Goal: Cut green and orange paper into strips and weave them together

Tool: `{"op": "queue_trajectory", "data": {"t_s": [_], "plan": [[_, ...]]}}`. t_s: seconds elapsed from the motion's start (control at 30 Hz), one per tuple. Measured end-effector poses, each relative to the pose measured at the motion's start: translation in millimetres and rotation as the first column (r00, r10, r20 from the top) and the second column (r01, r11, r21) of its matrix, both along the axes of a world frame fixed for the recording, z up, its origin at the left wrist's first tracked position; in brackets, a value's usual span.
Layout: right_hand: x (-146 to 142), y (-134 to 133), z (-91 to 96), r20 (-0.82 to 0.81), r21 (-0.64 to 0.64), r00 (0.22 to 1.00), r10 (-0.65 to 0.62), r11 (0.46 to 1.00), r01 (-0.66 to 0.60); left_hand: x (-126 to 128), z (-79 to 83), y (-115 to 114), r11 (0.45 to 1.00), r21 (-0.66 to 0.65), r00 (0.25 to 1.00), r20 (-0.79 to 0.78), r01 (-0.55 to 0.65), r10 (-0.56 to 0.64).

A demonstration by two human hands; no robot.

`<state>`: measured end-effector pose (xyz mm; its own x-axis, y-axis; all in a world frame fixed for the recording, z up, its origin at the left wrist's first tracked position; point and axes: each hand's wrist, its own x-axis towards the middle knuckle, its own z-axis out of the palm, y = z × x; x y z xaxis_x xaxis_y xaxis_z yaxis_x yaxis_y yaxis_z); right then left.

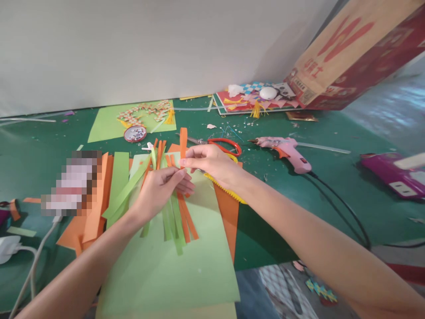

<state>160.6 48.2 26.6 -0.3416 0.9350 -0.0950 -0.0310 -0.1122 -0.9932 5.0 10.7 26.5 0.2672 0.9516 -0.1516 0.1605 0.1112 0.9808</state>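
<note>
An orange paper strip stands upright between my hands, its lower end hidden by my fingers. My right hand pinches it between thumb and fingertips. At its lower end, my left hand closes its thumb against the fingers, which partly cover the spot. Below and behind the left hand, green paper strips and orange paper strips fan out over a light green paper sheet. Red-handled scissors lie just beyond my right hand, and a yellow toothed tool lies partly under that wrist.
A pink glue gun with a black cord lies to the right, near a purple power strip. At left are a blurred-out phone and orange sheets. A bead dish and a paper bag stand farther back.
</note>
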Motion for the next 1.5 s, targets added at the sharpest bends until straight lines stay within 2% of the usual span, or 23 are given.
{"op": "queue_trajectory", "data": {"t_s": [0.4, 1.0, 1.5], "plan": [[1.2, 2.0, -3.1, 0.022, -0.015, 0.999, 0.042, 0.999, -0.042, -1.6, -2.2, 2.3, 0.999, 0.028, 1.0, -0.01, 0.026, -0.026], [1.2, 2.5, -2.5, -0.013, 0.017, 1.0, 0.002, 1.0, -0.001, -2.8, -3.6, 2.1, 0.995, 0.096, 0.992, -0.125, 0.002, 0.01], [1.0, 0.6, -1.3, 0.005, 0.024, 1.0, -0.03, 0.999, 0.03, -2.8, -1.9, -0.2, 0.992, 0.122, 0.995, -0.098, 0.012, 0.0]]}}
